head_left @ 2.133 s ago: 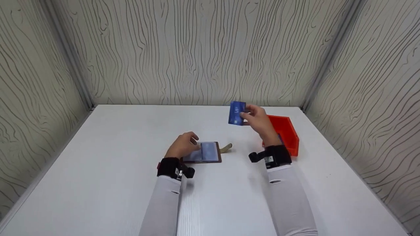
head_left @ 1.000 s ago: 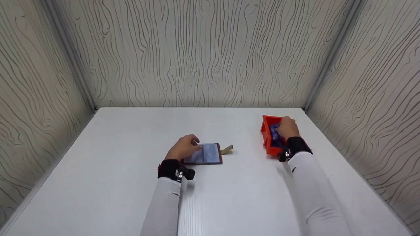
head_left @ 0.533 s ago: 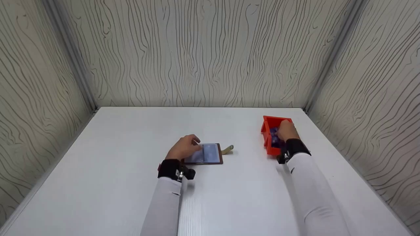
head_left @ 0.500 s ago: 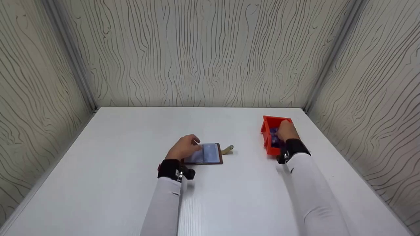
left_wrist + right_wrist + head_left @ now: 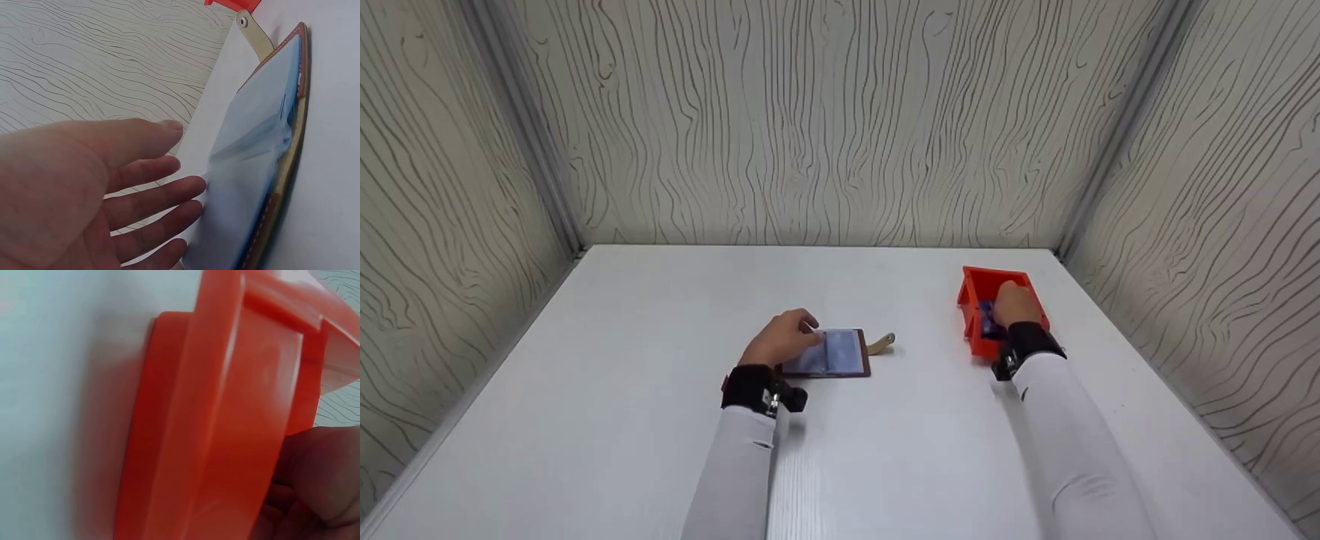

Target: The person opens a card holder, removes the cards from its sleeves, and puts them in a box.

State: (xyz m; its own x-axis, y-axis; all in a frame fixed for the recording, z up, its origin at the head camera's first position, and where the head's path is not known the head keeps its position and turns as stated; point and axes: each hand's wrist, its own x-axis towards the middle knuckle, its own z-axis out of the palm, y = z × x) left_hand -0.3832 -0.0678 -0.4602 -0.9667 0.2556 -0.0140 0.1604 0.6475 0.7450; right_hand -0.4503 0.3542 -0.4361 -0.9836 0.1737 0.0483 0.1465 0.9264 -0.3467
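In the head view my left hand [image 5: 781,339] lies over the left part of an open card holder [image 5: 844,352] with a brown cover and clear bluish sleeves. The left wrist view shows that hand's fingers [image 5: 163,211] loosely extended, tips right at the sleeves [image 5: 247,135]. A strap with a snap [image 5: 254,35] sticks out from the holder's far side. My right hand [image 5: 1015,304] reaches down into a red bin [image 5: 969,330], beside blue cards [image 5: 988,321]. The bin wall [image 5: 225,422] hides most of its fingers in the right wrist view; I cannot tell whether they grip a card.
Everything stands on a white table [image 5: 660,420]. Wood-patterned panels [image 5: 825,120] rise behind it and on both sides. The bin is to the right of the card holder, toward the table's far right corner.
My right hand held a blue card up left of the bin, then went down into the bin, where it has since shifted slightly nearer. The left hand has stayed on the card holder.
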